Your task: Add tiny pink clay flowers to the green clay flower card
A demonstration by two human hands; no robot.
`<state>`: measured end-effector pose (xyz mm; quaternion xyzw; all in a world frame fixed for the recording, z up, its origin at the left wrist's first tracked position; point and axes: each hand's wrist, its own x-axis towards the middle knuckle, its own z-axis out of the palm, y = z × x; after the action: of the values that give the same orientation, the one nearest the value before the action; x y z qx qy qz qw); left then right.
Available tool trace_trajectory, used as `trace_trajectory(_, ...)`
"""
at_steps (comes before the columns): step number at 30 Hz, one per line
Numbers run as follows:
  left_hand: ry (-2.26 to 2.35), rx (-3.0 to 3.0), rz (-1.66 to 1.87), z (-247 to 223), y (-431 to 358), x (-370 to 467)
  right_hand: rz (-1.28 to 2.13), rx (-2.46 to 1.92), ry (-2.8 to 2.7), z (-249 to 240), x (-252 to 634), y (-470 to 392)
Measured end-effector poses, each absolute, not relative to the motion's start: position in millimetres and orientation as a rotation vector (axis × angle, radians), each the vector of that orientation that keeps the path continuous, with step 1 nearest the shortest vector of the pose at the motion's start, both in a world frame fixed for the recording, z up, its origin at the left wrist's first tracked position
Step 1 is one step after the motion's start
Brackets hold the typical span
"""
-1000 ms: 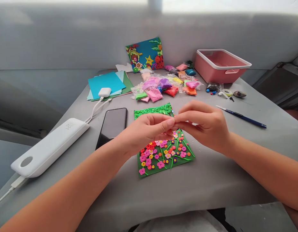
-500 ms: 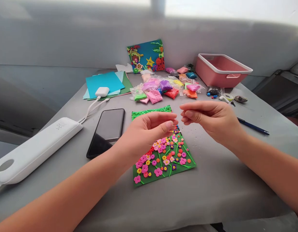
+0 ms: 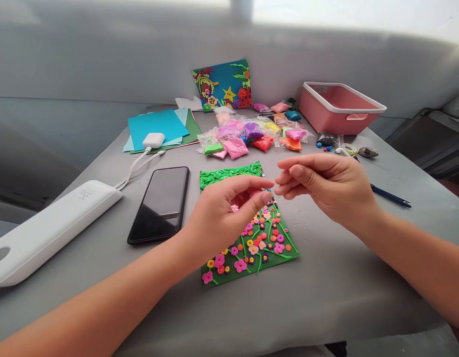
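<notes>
My left hand (image 3: 229,213) hangs over the green clay flower picture (image 3: 248,258), its thumb and fingers curved close together around something too small to make out. Just right of it is my right hand (image 3: 326,186), fingers bent and thumb near the forefinger; whatever it may hold is hidden or too small. The fingertips of both hands nearly meet above the picture's right edge. Pink, yellow, orange and purple flowers on thin green stems cover the lower part of the picture, and a textured bright green band (image 3: 229,173) crosses its top.
A phone (image 3: 160,203) and a white power bank (image 3: 54,233) lie on the left. Behind are coloured sheets (image 3: 158,126), bagged clay (image 3: 235,148), a blue sea picture (image 3: 225,82) and a pink basket (image 3: 326,114). A pen (image 3: 391,195) lies at right.
The fingertips of my two hands have come slightly closer together, and my left thumb has moved a little lower and right. The whole view has shifted slightly.
</notes>
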<state>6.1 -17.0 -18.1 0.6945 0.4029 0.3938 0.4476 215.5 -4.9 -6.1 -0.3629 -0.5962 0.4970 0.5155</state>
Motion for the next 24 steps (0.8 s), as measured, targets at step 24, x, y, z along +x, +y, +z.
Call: trace_trajectory(24, 0.949, 1.742, 0.955, -23.3, -18.2, 8.5, 0.736, -0.902, -1.82, -4.3, 218.5, -11.5)
